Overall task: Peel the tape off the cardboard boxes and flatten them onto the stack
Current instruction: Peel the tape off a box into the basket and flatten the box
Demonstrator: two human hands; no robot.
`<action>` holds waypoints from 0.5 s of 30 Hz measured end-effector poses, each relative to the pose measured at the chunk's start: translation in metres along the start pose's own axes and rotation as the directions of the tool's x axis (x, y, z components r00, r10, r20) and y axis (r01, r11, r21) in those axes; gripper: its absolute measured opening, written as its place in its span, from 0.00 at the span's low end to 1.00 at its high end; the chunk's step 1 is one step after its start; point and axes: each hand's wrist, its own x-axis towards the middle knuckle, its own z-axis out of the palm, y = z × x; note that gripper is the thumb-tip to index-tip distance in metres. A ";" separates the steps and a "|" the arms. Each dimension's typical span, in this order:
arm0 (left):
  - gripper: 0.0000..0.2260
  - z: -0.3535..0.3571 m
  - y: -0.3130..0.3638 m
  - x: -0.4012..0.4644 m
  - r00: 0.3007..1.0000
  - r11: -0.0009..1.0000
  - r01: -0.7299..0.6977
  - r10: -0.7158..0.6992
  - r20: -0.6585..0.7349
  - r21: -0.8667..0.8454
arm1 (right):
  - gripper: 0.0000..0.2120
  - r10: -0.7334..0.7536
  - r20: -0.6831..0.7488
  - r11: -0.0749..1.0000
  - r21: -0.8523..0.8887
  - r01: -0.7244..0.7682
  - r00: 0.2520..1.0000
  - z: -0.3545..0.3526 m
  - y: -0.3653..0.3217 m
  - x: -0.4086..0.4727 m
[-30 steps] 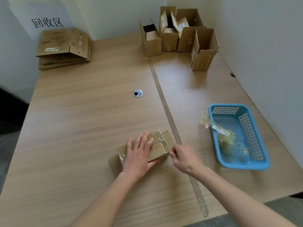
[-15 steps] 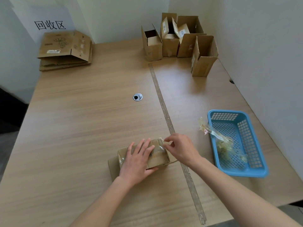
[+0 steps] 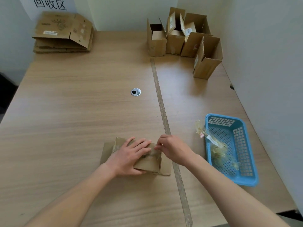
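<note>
- Head view: a wooden table [image 3: 82, 99] stands in a pale-walled corner.
- Done so far: flattened boxes sit on the stack [image 3: 63, 32] at the far left, and peeled tape lies in the blue basket [image 3: 246, 181].
- Left to do: four open boxes [image 3: 182, 38] wait at the back.
- The small taped box [image 3: 147, 163] lies near the front edge; the left hand [image 3: 129, 157] presses on it with fingers spread, while the right hand [image 3: 173, 149] pinches the tape [image 3: 153, 150].
- Since a second ago, the right hand has moved from the box's near corner up to its top.
</note>
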 end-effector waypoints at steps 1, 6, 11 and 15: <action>0.41 -0.002 -0.005 0.001 1.000 1.000 -0.018 0.017 0.013 0.010 | 0.11 0.017 0.020 0.999 0.039 -0.018 1.000 -0.002 -0.001 0.001; 0.50 -0.013 -0.025 0.007 0.996 0.992 -0.050 0.041 0.078 0.118 | 0.12 -0.019 -0.047 0.997 0.076 0.023 0.999 0.008 -0.005 -0.021; 0.35 -0.025 -0.023 0.010 0.988 0.966 0.112 -0.083 -0.128 0.234 | 0.12 0.245 -0.147 0.957 0.194 -0.215 0.958 0.006 -0.009 -0.018; 0.37 -0.022 0.011 0.016 0.898 0.897 0.429 -0.436 -0.059 -0.105 | 0.14 0.332 -0.159 0.943 0.080 -0.322 0.930 0.011 -0.024 -0.014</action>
